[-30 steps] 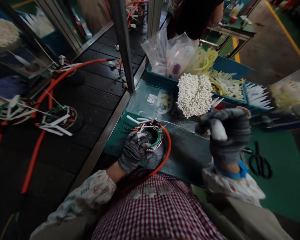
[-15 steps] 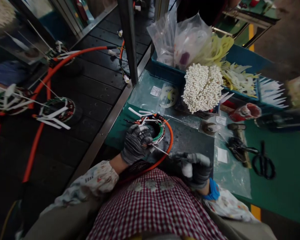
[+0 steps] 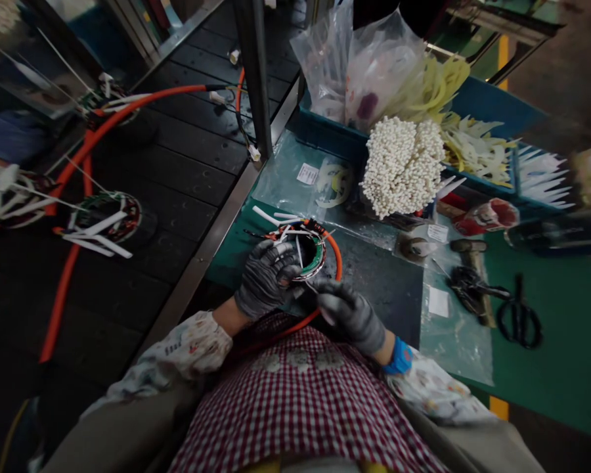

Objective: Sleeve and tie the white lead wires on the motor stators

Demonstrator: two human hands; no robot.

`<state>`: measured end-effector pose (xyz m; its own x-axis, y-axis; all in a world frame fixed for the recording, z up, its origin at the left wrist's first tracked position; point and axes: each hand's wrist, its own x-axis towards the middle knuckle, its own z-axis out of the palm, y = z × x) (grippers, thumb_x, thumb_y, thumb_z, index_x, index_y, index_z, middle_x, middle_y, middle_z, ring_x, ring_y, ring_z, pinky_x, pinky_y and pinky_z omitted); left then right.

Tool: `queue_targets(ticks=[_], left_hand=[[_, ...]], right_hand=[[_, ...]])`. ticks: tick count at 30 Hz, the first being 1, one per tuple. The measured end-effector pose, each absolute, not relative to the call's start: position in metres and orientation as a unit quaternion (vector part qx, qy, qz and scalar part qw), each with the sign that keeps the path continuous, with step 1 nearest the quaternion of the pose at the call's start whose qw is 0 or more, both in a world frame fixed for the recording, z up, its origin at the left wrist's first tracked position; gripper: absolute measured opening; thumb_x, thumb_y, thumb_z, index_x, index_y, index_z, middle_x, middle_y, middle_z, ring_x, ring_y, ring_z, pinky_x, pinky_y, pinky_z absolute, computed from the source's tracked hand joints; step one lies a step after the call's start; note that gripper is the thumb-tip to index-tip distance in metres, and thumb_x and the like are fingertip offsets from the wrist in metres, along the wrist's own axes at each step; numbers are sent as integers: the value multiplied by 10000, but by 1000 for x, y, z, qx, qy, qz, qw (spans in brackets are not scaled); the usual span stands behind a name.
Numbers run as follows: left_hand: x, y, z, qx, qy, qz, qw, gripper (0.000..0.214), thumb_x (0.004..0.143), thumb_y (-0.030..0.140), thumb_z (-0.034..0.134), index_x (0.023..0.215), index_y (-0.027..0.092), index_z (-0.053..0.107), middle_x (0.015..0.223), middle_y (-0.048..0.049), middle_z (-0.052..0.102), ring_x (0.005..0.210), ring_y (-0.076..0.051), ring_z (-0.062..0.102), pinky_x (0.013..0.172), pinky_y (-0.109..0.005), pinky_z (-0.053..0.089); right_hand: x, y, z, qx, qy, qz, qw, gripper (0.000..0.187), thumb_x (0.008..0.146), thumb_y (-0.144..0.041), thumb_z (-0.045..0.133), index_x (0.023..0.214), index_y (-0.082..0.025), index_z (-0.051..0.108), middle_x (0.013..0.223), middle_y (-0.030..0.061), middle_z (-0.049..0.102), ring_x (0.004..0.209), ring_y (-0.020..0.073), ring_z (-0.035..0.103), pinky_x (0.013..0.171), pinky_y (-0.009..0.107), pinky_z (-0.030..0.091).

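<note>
A ring-shaped wound coil with green edging, white strips and an orange cable lies on the dark mat near the bench's front edge. My left hand, in a grey glove, is closed on the coil's near left side. My right hand, also gloved, sits just right of the coil with fingers pinched on a thin white piece whose tip reaches the ring. A dense bundle of white sticks stands behind the coil.
A blue bin with yellow and white strips and plastic bags lines the back. Black scissors and small tools lie on the green bench at right. Left, a dark slatted conveyor carries more coils with orange cables. A steel post rises between.
My right hand came down from the white stick bundle, crossed the mat leftward and now rests beside the coil with a white piece. My left hand stayed on the coil.
</note>
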<state>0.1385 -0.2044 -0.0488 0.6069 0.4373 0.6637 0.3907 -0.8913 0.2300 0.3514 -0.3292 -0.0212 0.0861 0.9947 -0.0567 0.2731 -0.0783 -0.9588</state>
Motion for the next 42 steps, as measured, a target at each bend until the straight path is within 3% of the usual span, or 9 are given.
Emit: queue_targets(ticks=[2,5,9,13,16,21,31,37,42], left_hand=[[137,-203,-50,897,226,377,42,242,929,395,791,1147,322,716,1189,10,825,1262,-240,696,1200,-468,453],[138,-200,-54,888,225,399,45,195,956,419,775,1108,305,731,1133,5,837,1200,-238,728,1145,-463,501],[141,-198,-59,882,250,399,20,185,940,489,760,953,305,743,1080,-3,837,1124,-245,754,1088,-475,535],[141,-197,-61,879,237,412,27,185,938,473,764,1012,304,754,1151,-27,825,1165,-237,740,1116,-461,520],[139,-197,-62,883,239,401,48,237,923,491,768,1079,313,759,1202,-32,818,1203,-245,724,1146,-465,494],[136,-195,-62,889,232,391,51,204,931,492,789,1017,310,765,1199,-17,809,1191,-246,716,1166,-466,476],[139,-194,-58,881,222,416,37,176,939,467,792,998,305,755,1172,-8,802,1152,-230,725,1132,-444,507],[140,-196,-61,894,239,375,58,166,883,443,802,945,303,737,1067,6,811,1127,-252,725,1121,-470,484],[140,-197,-73,899,270,341,52,116,894,424,751,913,310,736,1071,14,822,1144,-254,730,1157,-491,477]], right_hand=[[351,-307,-26,-609,-560,354,437,230,886,-473,815,1018,-286,840,935,54,839,822,260,786,778,409,675],[350,-275,-26,-616,-607,288,412,287,921,-460,800,1137,-275,840,1021,85,858,890,290,800,837,433,663],[349,-250,-19,-584,-647,322,369,273,966,-451,756,1104,-236,854,920,81,856,805,268,793,775,395,637],[356,-243,-11,-518,-599,448,414,327,1043,-462,657,1182,-225,834,1053,65,865,916,237,809,854,390,660],[366,-241,-6,-472,-578,535,397,266,993,-457,753,1127,-244,842,1015,35,851,893,221,790,841,392,670],[373,-241,-7,-493,-569,490,438,146,887,-343,826,979,-229,826,921,22,833,800,207,760,754,381,665],[372,-249,-21,-435,-645,461,426,134,978,-351,788,1035,-237,831,976,45,841,849,209,782,830,387,670],[377,-270,-41,-478,-632,469,390,335,963,-580,793,1033,-252,795,942,22,813,811,193,756,783,348,660],[353,-265,-30,-469,-647,466,379,228,983,-499,757,1005,-278,804,891,13,790,786,213,753,760,360,661]])
